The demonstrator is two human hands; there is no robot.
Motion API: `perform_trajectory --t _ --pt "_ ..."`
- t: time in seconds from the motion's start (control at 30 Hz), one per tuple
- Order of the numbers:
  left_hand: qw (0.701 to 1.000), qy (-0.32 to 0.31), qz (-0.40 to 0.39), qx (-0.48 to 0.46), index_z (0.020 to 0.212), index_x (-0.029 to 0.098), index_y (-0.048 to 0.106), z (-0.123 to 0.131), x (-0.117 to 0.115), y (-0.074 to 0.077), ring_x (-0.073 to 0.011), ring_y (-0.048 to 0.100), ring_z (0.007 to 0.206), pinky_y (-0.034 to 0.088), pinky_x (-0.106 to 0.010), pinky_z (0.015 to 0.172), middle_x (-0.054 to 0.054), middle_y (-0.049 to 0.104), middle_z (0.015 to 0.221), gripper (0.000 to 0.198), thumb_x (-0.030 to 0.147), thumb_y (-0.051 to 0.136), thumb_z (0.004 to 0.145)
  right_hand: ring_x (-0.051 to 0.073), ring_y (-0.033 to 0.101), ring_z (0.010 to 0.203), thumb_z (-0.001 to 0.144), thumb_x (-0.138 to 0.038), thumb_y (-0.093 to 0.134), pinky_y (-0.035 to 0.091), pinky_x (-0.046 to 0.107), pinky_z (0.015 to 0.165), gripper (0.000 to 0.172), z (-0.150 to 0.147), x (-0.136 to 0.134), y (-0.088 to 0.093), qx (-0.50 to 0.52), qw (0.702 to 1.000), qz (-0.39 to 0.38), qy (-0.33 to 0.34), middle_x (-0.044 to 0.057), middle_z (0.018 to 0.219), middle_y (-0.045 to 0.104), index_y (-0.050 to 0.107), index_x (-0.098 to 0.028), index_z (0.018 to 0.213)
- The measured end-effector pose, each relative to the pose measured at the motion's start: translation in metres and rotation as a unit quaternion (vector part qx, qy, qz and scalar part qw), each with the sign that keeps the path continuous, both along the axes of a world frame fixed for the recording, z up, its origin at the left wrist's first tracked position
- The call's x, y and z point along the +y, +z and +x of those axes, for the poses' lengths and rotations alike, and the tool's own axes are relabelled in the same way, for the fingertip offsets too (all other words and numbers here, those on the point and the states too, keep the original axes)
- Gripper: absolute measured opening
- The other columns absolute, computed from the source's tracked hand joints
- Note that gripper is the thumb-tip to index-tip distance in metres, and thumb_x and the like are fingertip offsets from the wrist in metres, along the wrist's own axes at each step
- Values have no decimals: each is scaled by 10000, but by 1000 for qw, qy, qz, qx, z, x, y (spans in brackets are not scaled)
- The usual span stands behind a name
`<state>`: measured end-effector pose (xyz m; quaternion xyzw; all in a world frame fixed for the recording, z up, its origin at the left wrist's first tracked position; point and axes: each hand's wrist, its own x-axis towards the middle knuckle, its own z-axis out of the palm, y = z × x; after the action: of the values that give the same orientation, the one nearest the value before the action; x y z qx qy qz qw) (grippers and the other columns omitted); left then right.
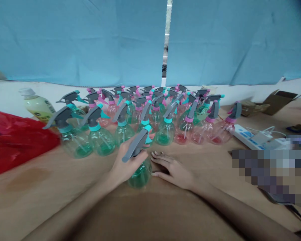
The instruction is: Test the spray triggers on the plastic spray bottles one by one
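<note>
My left hand (126, 159) is wrapped round the neck of a green spray bottle (140, 175) with a grey and teal trigger head. The bottle stands on the table just in front of me, tilted little if at all. My right hand (174, 169) rests low beside it, fingers stretched toward the bottle's right side; whether the fingertips touch it I cannot tell. Behind both hands stand several rows of spray bottles, green ones (101, 144) on the left and pink ones (202, 132) on the right, all with grey trigger heads.
At the left lies a red plastic bag (20, 144), with a bottle of pale yellow liquid (38, 105) behind it. A white power strip (249, 137) with plugs and cables sits right. An opened cardboard box (278, 103) stands farther back. Blue cloth (102, 40) covers the wall.
</note>
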<state>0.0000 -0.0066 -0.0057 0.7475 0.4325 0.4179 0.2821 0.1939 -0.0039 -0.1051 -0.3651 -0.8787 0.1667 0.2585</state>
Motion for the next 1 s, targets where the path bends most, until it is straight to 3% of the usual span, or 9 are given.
perform_trajectory --t 0.13,0.53,0.73,1.0 --pt "1000 -5 0 -4 1092 243 601 1 -1 5 -193 625 853 508 -317 783 -24 670 989 417 137 473 709 214 349 1311 871 -511 445 299 428 1091 563 0 0 0 -5 1000 -4 -1 85 1391 435 443 -178 1325" --pt "1000 4 28 9 942 237 630 0 -3 4 -149 558 640 493 -302 657 -1 654 851 286 176 452 726 214 370 1300 864 -511 460 311 439 1081 564 0 1 -2 3 1000 9 0 93 1372 458 441 -188 1326" --pt "1000 6 17 22 809 212 586 0 -1 3 -164 587 709 479 -305 701 1 638 816 139 194 465 743 222 372 1298 862 -514 461 323 448 1072 559 0 1 -3 9 1000 7 3 91 1367 465 450 -194 1320" --pt "999 7 27 27 1006 244 594 0 -1 2 -166 587 724 478 -291 681 -7 649 858 295 172 454 757 212 366 1302 866 -522 446 304 428 1087 570 0 0 0 -3 1000 2 -1 100 1378 449 457 -171 1314"
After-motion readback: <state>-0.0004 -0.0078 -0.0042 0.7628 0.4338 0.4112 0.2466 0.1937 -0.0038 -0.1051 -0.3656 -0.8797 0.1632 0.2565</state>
